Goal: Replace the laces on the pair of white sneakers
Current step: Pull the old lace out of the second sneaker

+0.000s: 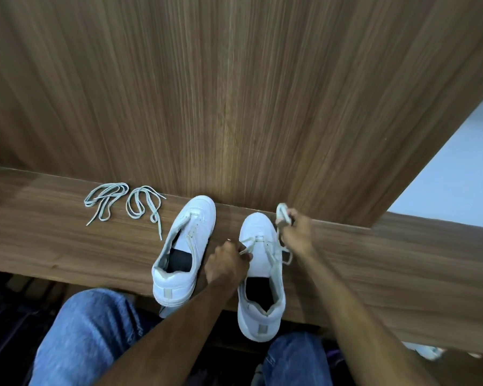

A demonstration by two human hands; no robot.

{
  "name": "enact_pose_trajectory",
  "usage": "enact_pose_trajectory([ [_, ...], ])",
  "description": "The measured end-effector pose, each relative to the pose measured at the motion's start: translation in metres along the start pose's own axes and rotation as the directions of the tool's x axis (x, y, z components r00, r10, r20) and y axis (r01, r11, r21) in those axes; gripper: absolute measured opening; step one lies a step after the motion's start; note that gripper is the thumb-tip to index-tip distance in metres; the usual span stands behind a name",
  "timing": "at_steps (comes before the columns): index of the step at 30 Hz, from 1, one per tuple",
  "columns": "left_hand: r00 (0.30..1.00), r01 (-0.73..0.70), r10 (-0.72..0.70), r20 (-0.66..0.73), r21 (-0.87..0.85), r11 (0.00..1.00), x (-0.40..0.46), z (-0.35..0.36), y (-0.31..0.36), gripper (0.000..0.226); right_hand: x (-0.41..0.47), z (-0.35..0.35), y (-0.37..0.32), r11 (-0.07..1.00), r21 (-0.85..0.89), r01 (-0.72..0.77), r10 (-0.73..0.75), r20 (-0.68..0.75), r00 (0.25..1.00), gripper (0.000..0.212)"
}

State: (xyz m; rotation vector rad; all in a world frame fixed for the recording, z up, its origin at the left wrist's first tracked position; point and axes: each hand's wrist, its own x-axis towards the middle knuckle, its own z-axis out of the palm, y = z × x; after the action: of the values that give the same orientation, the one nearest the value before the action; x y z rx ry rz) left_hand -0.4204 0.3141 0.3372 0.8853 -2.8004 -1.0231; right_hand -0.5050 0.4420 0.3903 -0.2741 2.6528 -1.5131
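Nearest you, your knees in blue jeans (89, 338) are showing under the edge of the wooden ledge (402, 260). Just beyond them two white sneakers are sitting on that ledge with heels hanging toward you and toes pointing at the wooden panel (234, 93). The left sneaker (183, 254) is lying open, and whether any lace remains in it is hard to tell. Your left hand (225, 264) is pinching one end of the white lace (276, 253) beside the tongue of the right sneaker (260, 274), where it is crossing the lowest eyelets. Your right hand (297, 232) is reaching further out past the toe, its fingers curling around the bunched other end of that lace. Farther left, two loose laces (124, 201) are lying coiled near the panel. No brand or writing is readable on anything.
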Motion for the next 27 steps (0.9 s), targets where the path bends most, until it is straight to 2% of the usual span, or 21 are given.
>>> enact_pose_trajectory([
  [1, 1.0, 0.001, -0.001, 0.009, -0.004, 1.0, 0.0, 0.0, -0.001, 0.039, -0.001, 0.008, 0.015, 0.988, -0.153, -0.029, 0.044, 0.098, 0.994, 0.006],
  [3, 1.0, 0.009, -0.009, 0.014, -0.017, 1.0, 0.002, 0.001, -0.003, 0.04, -0.008, 0.02, 0.032, 0.942, -0.328, -0.073, 0.14, 0.185, 0.973, 0.01],
  [7, 0.999, 0.027, -0.028, -0.015, -0.056, 0.998, 0.002, 0.001, -0.004, 0.035, -0.02, 0.027, 0.034, 0.92, -0.375, -0.118, 0.147, 0.051, 0.988, 0.012],
  [9, 0.999, 0.029, -0.03, -0.018, -0.058, 0.998, 0.001, 0.001, -0.005, 0.034, -0.017, 0.027, 0.033, 0.904, -0.412, -0.117, 0.157, 0.063, 0.986, 0.016],
  [11, 0.999, 0.038, -0.039, -0.015, -0.063, 0.997, 0.0, 0.001, -0.005, 0.033, -0.013, 0.025, 0.031, 0.929, -0.334, -0.162, 0.202, 0.087, 0.976, 0.024],
  [13, 0.999, 0.038, -0.039, -0.012, -0.055, 0.998, 0.001, 0.002, -0.004, 0.035, -0.01, 0.017, 0.022, 0.968, -0.109, -0.224, 0.232, 0.069, 0.97, 0.026],
  [15, 0.999, 0.04, -0.041, -0.021, -0.049, 0.998, 0.001, 0.003, -0.004, 0.035, -0.005, 0.005, 0.009, 0.957, 0.161, -0.24, 0.24, 0.019, 0.971, 0.025],
  [16, 0.999, 0.037, -0.038, -0.028, -0.046, 0.998, 0.001, 0.003, -0.003, 0.035, -0.001, -0.003, 0.003, 0.943, 0.248, -0.221, 0.229, -0.004, 0.973, 0.024],
  [18, 0.999, 0.036, -0.037, -0.022, -0.035, 0.999, 0.001, 0.004, -0.002, 0.035, 0.008, -0.019, -0.006, 0.951, 0.278, -0.137, 0.162, -0.069, 0.984, 0.028],
  [20, 0.999, 0.038, -0.039, -0.018, -0.039, 0.999, 0.0, 0.003, -0.002, 0.034, 0.014, -0.027, -0.008, 0.983, 0.184, -0.028, 0.05, -0.12, 0.992, 0.031],
  [22, 0.999, 0.04, -0.041, -0.012, -0.062, 0.997, 0.0, 0.003, -0.003, 0.035, 0.013, -0.021, -0.002, 1.0, 0.017, 0.007, -0.006, -0.092, 0.996, 0.031],
  [24, 0.999, 0.046, -0.046, -0.001, -0.091, 0.995, -0.001, 0.001, -0.004, 0.035, 0.011, -0.006, 0.014, 0.983, -0.184, 0.007, -0.006, 0.006, 1.0, 0.024],
  [27, 0.999, 0.055, -0.054, 0.007, -0.111, 0.992, -0.002, -0.002, -0.005, 0.034, -0.001, 0.018, 0.032, 0.924, -0.382, 0.018, 0.043, 0.153, 0.987, 0.015],
])
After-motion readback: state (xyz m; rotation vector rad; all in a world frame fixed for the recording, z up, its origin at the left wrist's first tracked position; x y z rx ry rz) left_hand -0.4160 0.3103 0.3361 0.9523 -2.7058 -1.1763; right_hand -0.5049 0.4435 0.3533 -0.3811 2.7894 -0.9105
